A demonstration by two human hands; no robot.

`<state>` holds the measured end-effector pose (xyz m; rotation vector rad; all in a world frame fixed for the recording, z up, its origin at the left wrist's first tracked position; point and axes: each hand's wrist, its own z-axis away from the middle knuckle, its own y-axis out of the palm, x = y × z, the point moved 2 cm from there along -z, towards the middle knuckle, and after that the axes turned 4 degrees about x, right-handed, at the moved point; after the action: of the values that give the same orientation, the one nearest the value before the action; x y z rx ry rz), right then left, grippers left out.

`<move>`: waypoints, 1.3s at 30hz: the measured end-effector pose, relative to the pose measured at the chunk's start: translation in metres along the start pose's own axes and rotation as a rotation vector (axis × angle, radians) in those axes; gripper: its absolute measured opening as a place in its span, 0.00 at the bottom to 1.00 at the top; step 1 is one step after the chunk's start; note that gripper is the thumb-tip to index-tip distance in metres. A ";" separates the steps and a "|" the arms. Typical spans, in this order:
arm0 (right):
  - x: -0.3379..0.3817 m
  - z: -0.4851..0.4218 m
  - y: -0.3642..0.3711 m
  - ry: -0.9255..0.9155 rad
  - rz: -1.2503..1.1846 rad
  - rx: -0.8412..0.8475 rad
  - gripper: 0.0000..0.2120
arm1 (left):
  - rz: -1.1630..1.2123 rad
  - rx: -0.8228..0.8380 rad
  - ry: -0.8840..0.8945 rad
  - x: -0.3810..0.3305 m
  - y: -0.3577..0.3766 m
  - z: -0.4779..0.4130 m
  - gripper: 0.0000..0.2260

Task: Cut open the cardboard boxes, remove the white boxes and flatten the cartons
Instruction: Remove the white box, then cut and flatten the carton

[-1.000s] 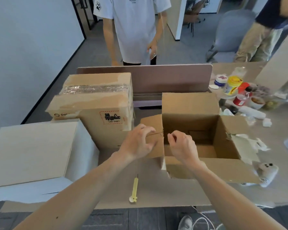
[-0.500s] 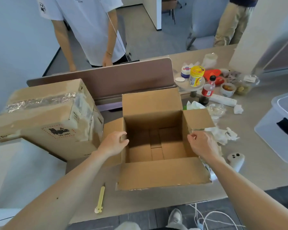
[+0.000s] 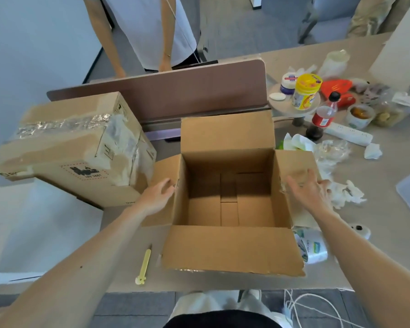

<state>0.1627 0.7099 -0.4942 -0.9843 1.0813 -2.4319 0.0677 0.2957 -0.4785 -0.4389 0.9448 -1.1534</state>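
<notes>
Half a second ago both hands sat closer to the open carton's (image 3: 230, 249) rim; now the left hand (image 3: 159, 197) lies against the left flap with fingers loosely bent, gripping nothing, and the right hand (image 3: 309, 192) is spread wide over the right flap. The carton stands mid-table as before, all four flaps out, its inside bare. The sealed carton (image 3: 76, 147) sits tilted just to its left, above a white box (image 3: 33, 223). A yellow cutter (image 3: 143, 266) lies on the table (image 3: 388, 209) by the near flap. Crumpled tissue (image 3: 343, 192), a bottle (image 3: 323, 114) and a yellow-lidded jar (image 3: 307, 91) crowd the right side. Behind the brown divider (image 3: 163, 95) stands a person in a white shirt (image 3: 152, 27).
</notes>
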 end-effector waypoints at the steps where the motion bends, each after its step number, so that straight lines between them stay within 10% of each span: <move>1: 0.000 -0.003 0.000 0.025 -0.006 -0.008 0.38 | 0.009 -0.001 -0.019 0.003 -0.001 -0.004 0.27; 17: -0.022 -0.044 -0.022 0.141 -0.080 0.046 0.41 | 0.251 -0.215 -0.234 0.028 -0.016 -0.040 0.33; 27: 0.010 -0.032 -0.059 -0.142 -0.305 0.146 0.17 | 0.259 -0.517 -0.113 -0.022 -0.059 0.007 0.19; 39: 0.027 0.029 0.002 -0.442 0.064 0.226 0.23 | 0.044 -0.205 0.149 -0.077 0.000 0.022 0.21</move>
<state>0.1634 0.6790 -0.4691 -1.3009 0.6603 -2.0848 0.0781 0.3624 -0.4358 -0.4992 1.2030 -1.0644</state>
